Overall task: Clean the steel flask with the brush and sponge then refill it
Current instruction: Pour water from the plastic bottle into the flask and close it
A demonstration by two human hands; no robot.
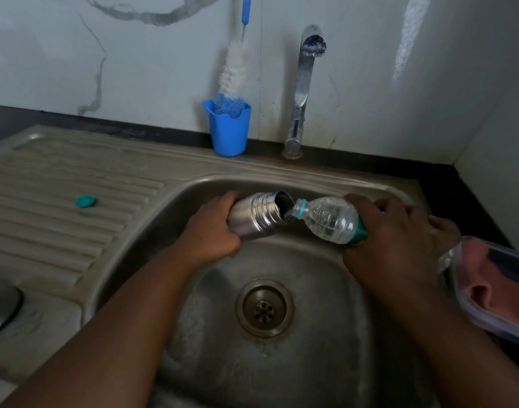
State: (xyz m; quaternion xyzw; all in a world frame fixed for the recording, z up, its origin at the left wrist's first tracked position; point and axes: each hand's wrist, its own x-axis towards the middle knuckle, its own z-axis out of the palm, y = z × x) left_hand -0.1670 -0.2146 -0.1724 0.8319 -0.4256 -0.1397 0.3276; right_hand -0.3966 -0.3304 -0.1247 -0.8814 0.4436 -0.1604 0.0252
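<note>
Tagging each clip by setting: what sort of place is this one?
Most likely a home kitchen sink area: a stainless steel sink with ridged drainboard, a chrome tap against a marble-patterned wall, and a white-bristled bottle brush in a blue plastic cup.

Premises: a domestic kitchen, at the washing-up area. A stainless steel sink (pixel 326 184) with a round drain (pixel 264 308) is set into a dark table (pixel 473 195), with a ribbed draining board (pixel 61 195) joined on its left. A chrome tap (pixel 303 83) stands at the back edge. The wall (pixel 105 54) behind is white, marble-patterned, with grey veining. A blue cup (pixel 230 134) beside the tap holds a bottle brush (pixel 233 69). A clear lidded food container (pixel 493 290) sits at the right of the sink. Surfaces show water staining and wear.
</note>
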